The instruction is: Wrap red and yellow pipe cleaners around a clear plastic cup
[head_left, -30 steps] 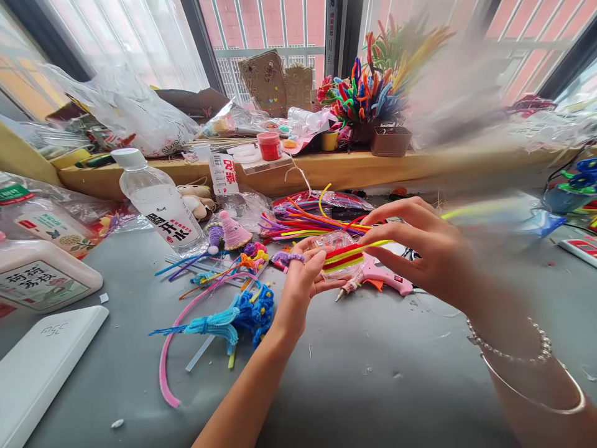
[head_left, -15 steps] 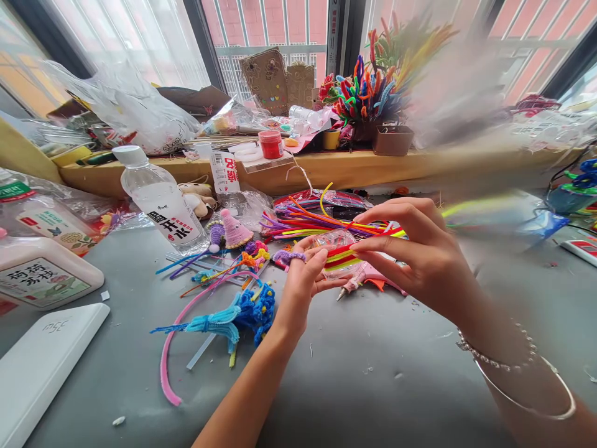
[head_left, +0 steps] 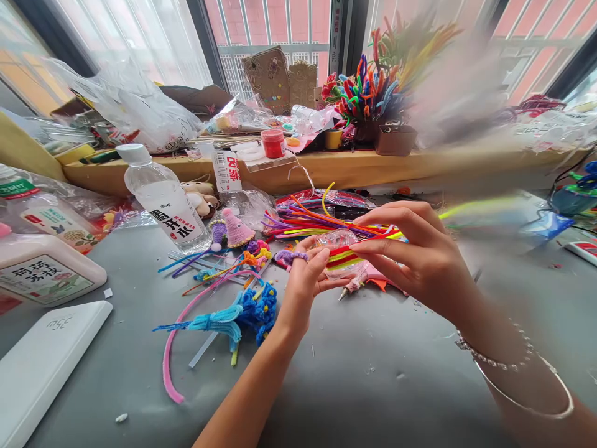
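Red and yellow pipe cleaners (head_left: 340,257) stretch side by side between my two hands, above the table. My left hand (head_left: 304,283) grips their left ends between thumb and fingers; a purple fuzzy band (head_left: 290,257) is around one finger. From the right, my right hand (head_left: 415,255) pinches the red pipe cleaner with thumb and forefinger, its other fingers curled above. Behind the hands lies a loose bundle of coloured pipe cleaners (head_left: 298,218). Under them, a pink glue gun (head_left: 366,275) is partly hidden. Blue pipe-cleaner flowers (head_left: 254,311) lie left of my left wrist.
A water bottle (head_left: 163,199), a bottle with a pink cap (head_left: 46,267) and a white box-like device (head_left: 51,354) stand or lie at left. A curved pink pipe cleaner (head_left: 168,354) and a pink crocheted cone (head_left: 237,229) are nearby. The window ledge (head_left: 321,167) holds clutter.
The whole view has shifted very slightly. Both hands keep nearly the same pose and hold on the pipe cleaners.
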Available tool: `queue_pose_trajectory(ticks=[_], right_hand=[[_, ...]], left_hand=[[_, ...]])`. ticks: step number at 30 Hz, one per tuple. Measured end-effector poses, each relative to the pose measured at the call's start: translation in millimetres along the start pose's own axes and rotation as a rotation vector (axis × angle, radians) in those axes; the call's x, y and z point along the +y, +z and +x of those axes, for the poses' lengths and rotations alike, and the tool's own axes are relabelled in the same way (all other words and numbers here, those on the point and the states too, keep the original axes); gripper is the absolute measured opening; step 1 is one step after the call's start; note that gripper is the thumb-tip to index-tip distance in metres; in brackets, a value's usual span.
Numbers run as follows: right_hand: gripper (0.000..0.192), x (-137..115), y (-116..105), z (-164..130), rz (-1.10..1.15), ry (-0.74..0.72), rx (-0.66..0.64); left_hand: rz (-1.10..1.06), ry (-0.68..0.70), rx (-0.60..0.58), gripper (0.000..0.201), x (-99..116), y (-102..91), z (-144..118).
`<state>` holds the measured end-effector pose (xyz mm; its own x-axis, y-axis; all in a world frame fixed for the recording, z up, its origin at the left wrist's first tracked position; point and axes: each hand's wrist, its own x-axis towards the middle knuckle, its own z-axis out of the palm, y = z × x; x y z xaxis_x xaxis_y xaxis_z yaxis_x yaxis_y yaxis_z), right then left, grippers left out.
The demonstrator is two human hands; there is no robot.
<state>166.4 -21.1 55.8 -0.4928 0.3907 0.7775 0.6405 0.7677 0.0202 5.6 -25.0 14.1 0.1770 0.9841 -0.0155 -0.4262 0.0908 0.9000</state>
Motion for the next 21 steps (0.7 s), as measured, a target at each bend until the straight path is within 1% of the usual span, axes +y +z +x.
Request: queue_pose_trajectory(ticks=[8, 14, 21], right_hand=[[0.013, 0.7, 0.5, -1.4, -0.004, 0.011, -0.013], [0.013, -0.7, 0.0, -0.2, 0.002, 0.026, -0.017], [0.012, -1.4, 0.2, -0.3, -0.004, 0.023, -0.016]], left_hand=[[-0.005, 0.004, 0.001, 0.052, -0.8, -0.5, -0.8], [0.001, -0.005, 0.009, 0.055, -1.4, -1.0, -0.4], [0.023, 0.017, -0.005, 0.050, -1.6, -2.3, -1.1]])
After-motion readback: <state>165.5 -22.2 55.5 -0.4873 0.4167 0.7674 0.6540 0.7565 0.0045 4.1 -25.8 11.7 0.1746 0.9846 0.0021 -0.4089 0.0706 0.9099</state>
